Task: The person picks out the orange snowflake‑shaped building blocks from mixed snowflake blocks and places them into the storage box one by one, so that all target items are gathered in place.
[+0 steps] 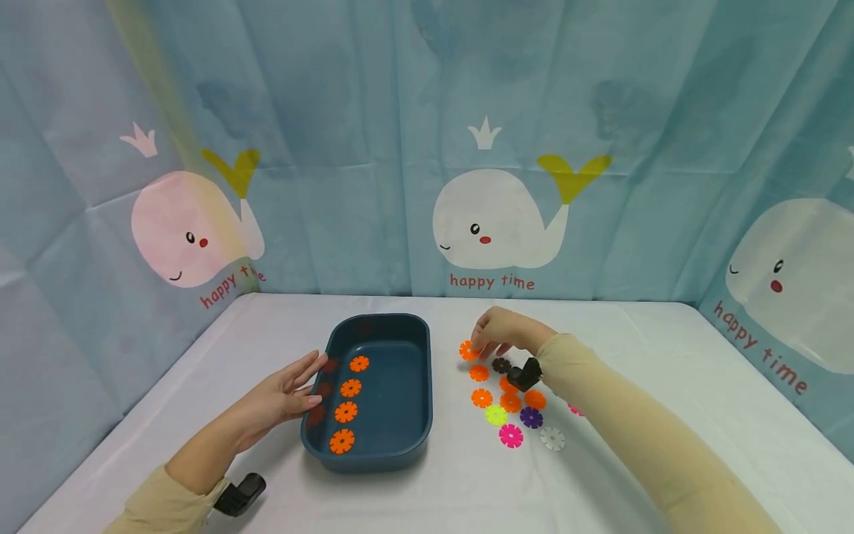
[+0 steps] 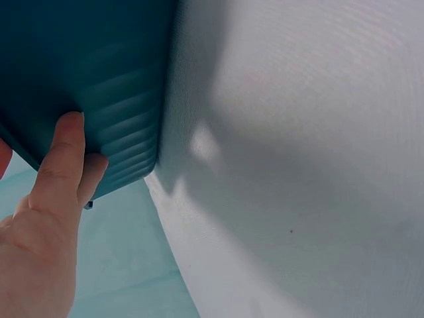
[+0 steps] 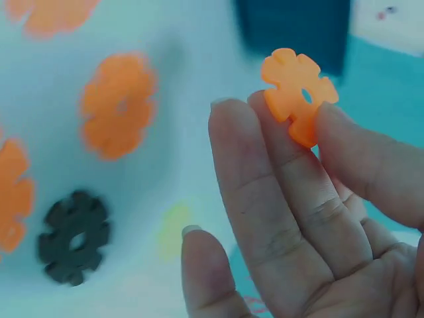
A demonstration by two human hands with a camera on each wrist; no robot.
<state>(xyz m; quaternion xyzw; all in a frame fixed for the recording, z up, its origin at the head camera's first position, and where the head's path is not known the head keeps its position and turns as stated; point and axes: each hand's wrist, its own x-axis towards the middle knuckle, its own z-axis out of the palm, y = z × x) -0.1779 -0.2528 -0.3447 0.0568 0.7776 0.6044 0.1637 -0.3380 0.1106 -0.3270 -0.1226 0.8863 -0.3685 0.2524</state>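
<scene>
My right hand (image 1: 502,331) pinches an orange notched disc (image 3: 291,89) between thumb and a finger, above the white table right of the blue tray (image 1: 431,371). Below that hand lie several orange discs (image 1: 482,398) and a black disc (image 3: 74,237). In the tray, four orange discs stand in a column near the left side, the nearest one (image 1: 342,441) at the front. My left hand (image 1: 280,393) touches the tray's left wall, its fingertips against the outer side (image 2: 126,99) in the left wrist view.
Nearer the table's front lie a yellow disc (image 1: 496,415), a purple disc (image 1: 531,417), a pink disc (image 1: 511,436) and a white disc (image 1: 552,439). Another pink piece (image 1: 576,409) shows beside the right sleeve. A whale-print curtain (image 1: 347,222) hangs behind the table.
</scene>
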